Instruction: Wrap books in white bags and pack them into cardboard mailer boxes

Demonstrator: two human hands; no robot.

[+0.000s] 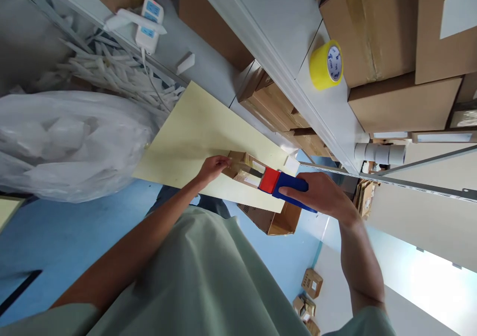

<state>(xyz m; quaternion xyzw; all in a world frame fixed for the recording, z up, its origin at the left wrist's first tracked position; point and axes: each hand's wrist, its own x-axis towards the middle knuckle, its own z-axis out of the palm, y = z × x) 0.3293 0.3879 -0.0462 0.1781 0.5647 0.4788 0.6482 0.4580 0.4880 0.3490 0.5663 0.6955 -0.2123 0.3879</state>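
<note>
The view is strongly tilted. A small cardboard box (pixel 244 169) lies on a pale yellow board (pixel 194 137). My left hand (pixel 213 167) presses on the box's left end, fingers curled over its edge. My right hand (pixel 321 193) is wrapped round the blue handle of a red and blue tape dispenser (pixel 280 183), whose red front touches the box's right end.
A yellow tape roll (pixel 327 64) sits on a grey shelf (pixel 335 102) among large cardboard boxes (pixel 376 28). A clear plastic bag (pixel 63 142), white strips (pixel 112 72) and a white power strip (pixel 149 25) lie to the left. More boxes (pixel 311 282) stand on the blue floor.
</note>
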